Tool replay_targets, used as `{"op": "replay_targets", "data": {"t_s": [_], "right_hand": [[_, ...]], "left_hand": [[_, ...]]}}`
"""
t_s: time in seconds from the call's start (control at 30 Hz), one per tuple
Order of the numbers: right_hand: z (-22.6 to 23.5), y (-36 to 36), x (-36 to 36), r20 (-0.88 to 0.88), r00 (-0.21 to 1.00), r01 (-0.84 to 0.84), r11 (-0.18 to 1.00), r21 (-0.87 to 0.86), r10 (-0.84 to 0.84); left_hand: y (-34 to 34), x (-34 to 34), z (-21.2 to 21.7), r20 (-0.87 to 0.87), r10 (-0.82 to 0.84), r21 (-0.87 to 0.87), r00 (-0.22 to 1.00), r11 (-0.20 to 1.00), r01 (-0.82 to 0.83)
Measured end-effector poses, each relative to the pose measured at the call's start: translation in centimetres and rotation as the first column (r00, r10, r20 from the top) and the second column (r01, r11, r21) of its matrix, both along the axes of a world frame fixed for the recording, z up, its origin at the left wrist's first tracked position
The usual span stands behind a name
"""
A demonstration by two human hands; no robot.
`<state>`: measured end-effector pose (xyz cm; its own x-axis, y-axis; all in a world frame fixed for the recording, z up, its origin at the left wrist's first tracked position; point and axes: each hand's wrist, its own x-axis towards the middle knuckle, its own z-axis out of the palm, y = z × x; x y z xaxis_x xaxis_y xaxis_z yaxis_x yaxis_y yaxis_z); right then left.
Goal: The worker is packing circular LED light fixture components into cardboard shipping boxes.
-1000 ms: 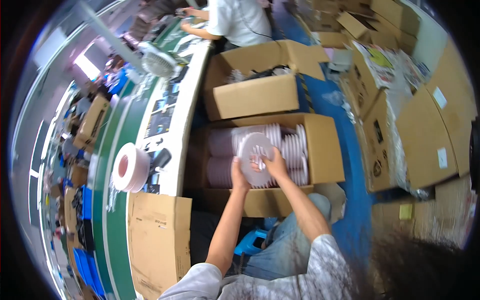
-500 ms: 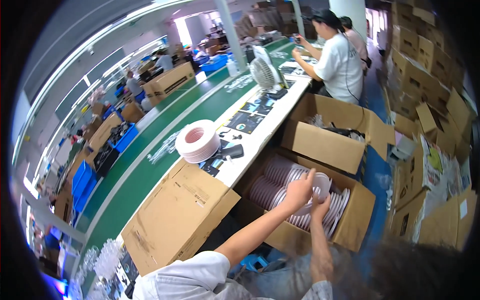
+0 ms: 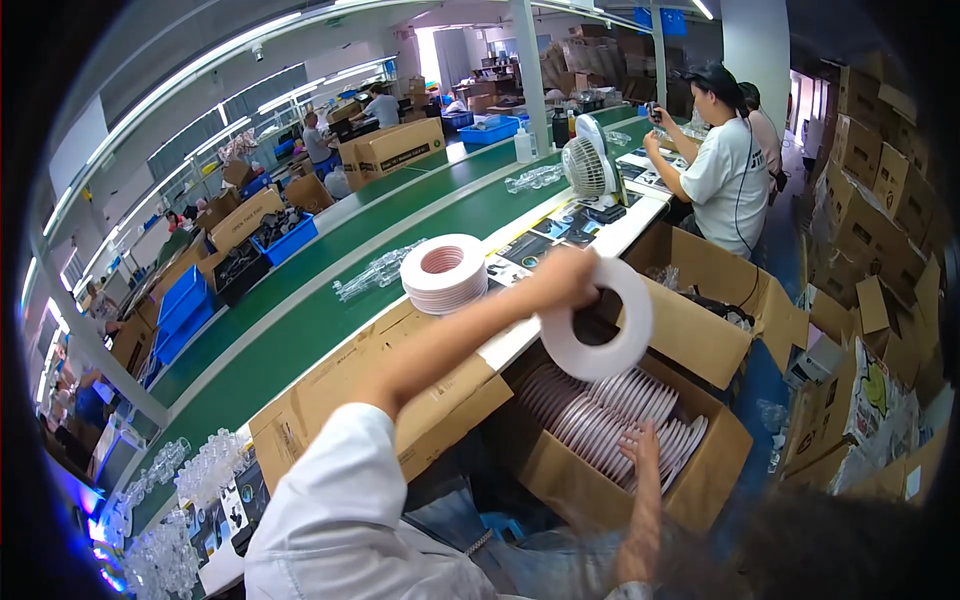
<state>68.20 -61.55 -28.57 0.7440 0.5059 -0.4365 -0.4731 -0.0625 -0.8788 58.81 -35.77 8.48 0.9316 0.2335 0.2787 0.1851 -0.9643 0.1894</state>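
Left hand (image 3: 560,285) closed around the rim of a white tape roll (image 3: 598,322), held in the air above the near edge of the desk (image 3: 620,235) and over the open cardboard box (image 3: 590,490). Right hand (image 3: 640,445) down in the box, fingers spread flat on the packed rolls (image 3: 610,410), gripping nothing. Probably light and stiff, a flat ring with a wide hollow core; smooth side faces likely slippery. Best taken by the outer rim or hooked through the centre hole. Finished stack of rolls (image 3: 443,273) standing on the desk near its edge.
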Motion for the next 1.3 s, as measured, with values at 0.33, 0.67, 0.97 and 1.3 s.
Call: {"op": "replay_targets", "data": {"t_s": [0.33, 0.67, 0.97, 1.3], "right_hand": [[-2.1, 1.5, -0.8, 0.03, 0.965, -0.244, 0.936, -0.254, 0.26], [-5.4, 0.3, -1.3, 0.056, 0.939, -0.295, 0.88, -0.372, 0.339], [-6.2, -1.5, 0.9, 0.23, 0.952, -0.124, 0.939, -0.321, 0.204], [-3.2, -4.2, 2.2, 0.491, 0.862, 0.452, 0.635, -0.627, -0.129]], "left_hand": [[25.9, -10.0, 8.4, -0.414, 0.313, 0.282, 0.855, 0.937, -0.206], [31.0, -8.9, 3.5, -0.587, 0.262, 0.237, 0.766, 0.96, -0.146], [37.4, -8.2, -3.6, -0.523, 0.166, 0.097, 0.836, 0.986, -0.134], [36.2, -9.6, -2.8, -0.512, 0.272, 0.145, 0.815, 0.962, -0.23]]}}
